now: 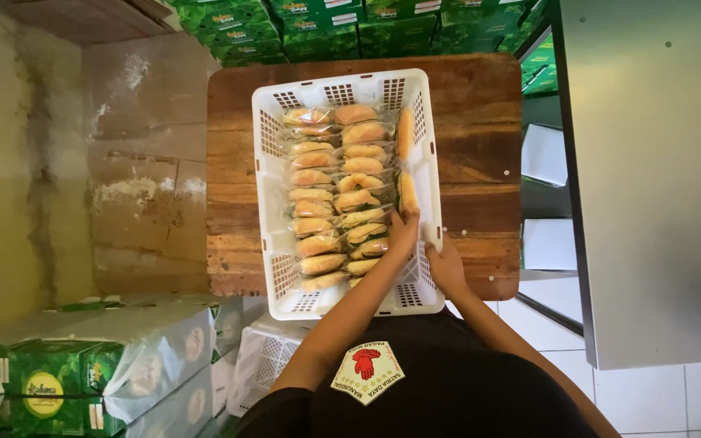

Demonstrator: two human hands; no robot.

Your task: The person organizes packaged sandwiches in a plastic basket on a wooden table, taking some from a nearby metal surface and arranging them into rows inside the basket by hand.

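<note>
**Both hands at the near right corner of a crate full of wrapped pastries**

At nine o'clock stands a rough, stained plaster wall [42,162]. At seven o'clock lie glossy green cartons [83,373] wrapped in clear film, with a second white lattice crate [257,357] just beside them on the floor.

In the middle, a worn wooden table [480,122] with visible grain bears a white plastic crate [268,203] with perforated walls. Inside it, clear-wrapped golden pastries [334,191] lie in two close rows, with a few more standing on edge along the right wall.

The left hand [403,231] reaches into the crate at five o'clock, fingers curled down among the packets by the right wall; whether it grips one cannot be told. The right hand [446,268] rests on the crate's outer right rim, fingers closed lightly against it.

At twelve o'clock more green cartons [350,24] are stacked behind the table. At three o'clock a smooth grey metal surface [651,162] stands above white floor tiles [675,397].
</note>
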